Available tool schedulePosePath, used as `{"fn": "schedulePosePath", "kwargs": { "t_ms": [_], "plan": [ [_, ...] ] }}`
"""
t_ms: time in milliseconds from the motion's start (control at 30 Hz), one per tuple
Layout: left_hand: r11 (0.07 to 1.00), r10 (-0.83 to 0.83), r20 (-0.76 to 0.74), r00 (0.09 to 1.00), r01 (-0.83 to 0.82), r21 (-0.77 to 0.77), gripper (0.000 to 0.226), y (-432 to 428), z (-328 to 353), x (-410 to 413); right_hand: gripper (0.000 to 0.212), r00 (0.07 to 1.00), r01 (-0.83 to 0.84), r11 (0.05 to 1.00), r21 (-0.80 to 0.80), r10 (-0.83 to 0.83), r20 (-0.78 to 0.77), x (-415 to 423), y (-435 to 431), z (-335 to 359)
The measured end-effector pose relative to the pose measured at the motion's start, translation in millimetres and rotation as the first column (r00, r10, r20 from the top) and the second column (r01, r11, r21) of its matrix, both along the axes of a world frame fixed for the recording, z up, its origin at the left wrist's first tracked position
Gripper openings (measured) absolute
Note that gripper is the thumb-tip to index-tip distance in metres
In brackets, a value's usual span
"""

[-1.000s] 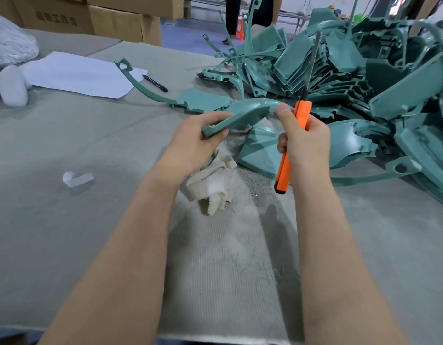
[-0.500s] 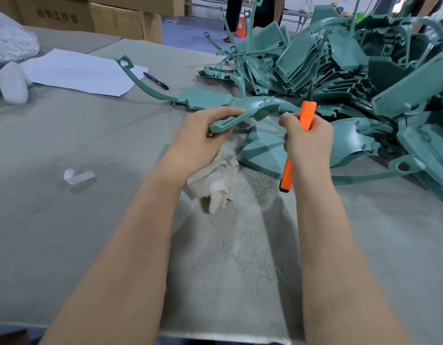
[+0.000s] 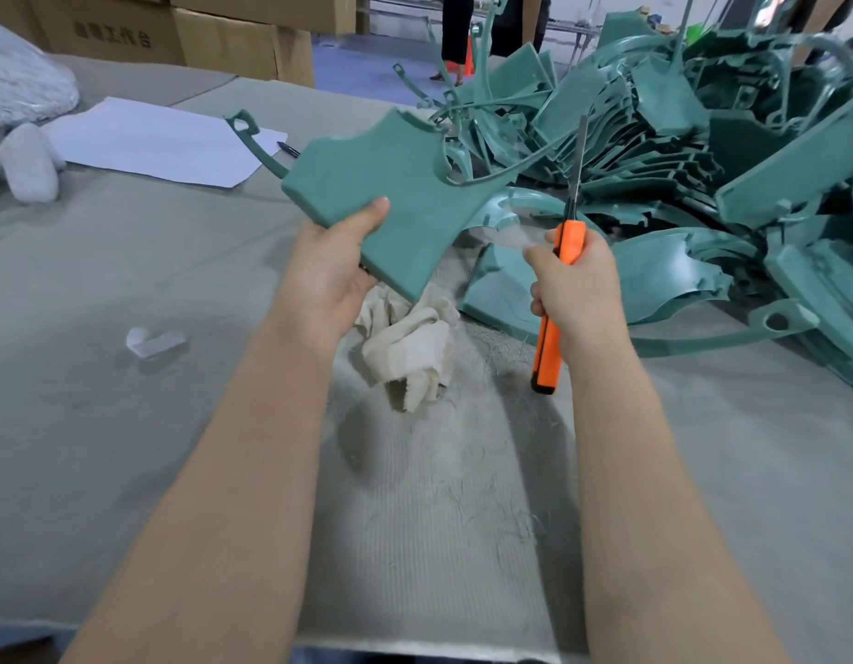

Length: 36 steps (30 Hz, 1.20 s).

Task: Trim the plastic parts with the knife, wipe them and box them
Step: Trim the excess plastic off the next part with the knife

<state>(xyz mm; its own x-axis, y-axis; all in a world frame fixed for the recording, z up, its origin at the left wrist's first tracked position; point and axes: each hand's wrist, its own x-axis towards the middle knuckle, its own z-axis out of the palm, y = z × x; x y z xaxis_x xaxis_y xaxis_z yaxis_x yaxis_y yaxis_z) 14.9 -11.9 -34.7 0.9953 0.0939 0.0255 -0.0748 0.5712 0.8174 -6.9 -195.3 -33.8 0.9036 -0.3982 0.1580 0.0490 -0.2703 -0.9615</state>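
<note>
Left fingers: the thumb [image 3: 372, 214] presses on the upper face of a flat teal plastic part with a notched edge and a thin curved arm [image 3: 391, 184]. The other fingers are hidden beneath it, so the part is pinched at its near edge.
Left hand [image 3: 326, 275]: raised above the table, holding the part tilted, broad face toward the camera.
Right fingers: curled tightly round the orange handle of a utility knife [image 3: 571, 242], with the thumb lifted beside the handle's top.
Right hand [image 3: 575, 289]: just right of the part and apart from it. The thin blade points up and away, and the handle's butt sticks out below the fist.
Cloth: a crumpled cream rag [image 3: 410, 342] lies on the table under and between the hands.
Shavings: thin teal curls [image 3: 486, 496] are scattered on the surface near the rag.
Parts pile: a large heap of teal plastic mouldings [image 3: 702, 160] lies at the far right, with one flat piece [image 3: 501, 294] lying just behind the knife.
Table: grey ribbed fabric covering [image 3: 127, 424].
Farther left: a small white scrap [image 3: 153, 341], a white paper sheet [image 3: 160, 146] and a dark pen [image 3: 287, 148] at its corner.
Background: brown cardboard boxes [image 3: 175, 35].
</note>
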Motion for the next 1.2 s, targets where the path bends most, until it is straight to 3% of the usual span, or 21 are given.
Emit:
{"fn": "schedulePosePath", "kwargs": {
  "t_ms": [133,200,333,500,600,800,933,1067,1200],
  "plan": [
    [0.997,0.013,-0.003,1.0,-0.013,0.071,0.015,0.7,-1.6,2.2,0.016,0.999,-0.033,0.999,0.012,0.034,-0.034,-1.5,1.1,2.9],
    [0.996,0.029,0.011,1.0,-0.029,0.086,0.015,1.3,-1.7,2.5,0.01,0.998,-0.06,0.994,-0.087,0.059,-0.013,-2.1,1.9,3.1],
    [0.992,0.065,0.039,0.997,-0.069,0.102,0.015,3.1,-2.0,2.8,0.025,0.991,-0.107,0.946,-0.305,0.127,0.047,-5.5,8.2,2.5],
    [1.0,0.029,-0.003,1.0,-0.029,-0.002,0.01,3.5,1.6,3.5,0.029,0.987,-0.15,0.896,-0.417,0.159,-0.012,-5.1,8.7,-0.4],
    [0.996,0.049,-0.046,0.998,-0.052,-0.074,0.013,6.6,2.4,4.3,0.026,0.987,-0.159,0.922,-0.352,0.158,-0.032,-1.9,8.0,-1.3],
    [0.954,0.267,0.043,0.963,-0.27,0.132,0.002,21.2,3.1,5.4,0.025,0.998,0.065,0.996,-0.066,-0.066,-0.018,1.7,-10.5,-0.3],
    [0.935,0.293,0.003,0.956,-0.287,0.207,0.006,24.4,3.8,7.4,0.028,0.999,0.041,0.999,0.006,-0.041,-0.033,0.4,-12.4,-1.8],
    [0.98,0.193,-0.218,0.957,-0.201,-0.013,0.014,25.1,2.8,8.1,0.025,0.999,0.0,0.994,-0.107,0.003,0.033,0.4,-5.2,0.0],
    [0.934,-0.005,-0.273,0.962,-0.093,-0.346,0.007,22.6,3.9,3.3,0.024,0.986,-0.127,0.962,-0.242,0.148,0.072,-2.9,2.9,0.2]
  ]
}}
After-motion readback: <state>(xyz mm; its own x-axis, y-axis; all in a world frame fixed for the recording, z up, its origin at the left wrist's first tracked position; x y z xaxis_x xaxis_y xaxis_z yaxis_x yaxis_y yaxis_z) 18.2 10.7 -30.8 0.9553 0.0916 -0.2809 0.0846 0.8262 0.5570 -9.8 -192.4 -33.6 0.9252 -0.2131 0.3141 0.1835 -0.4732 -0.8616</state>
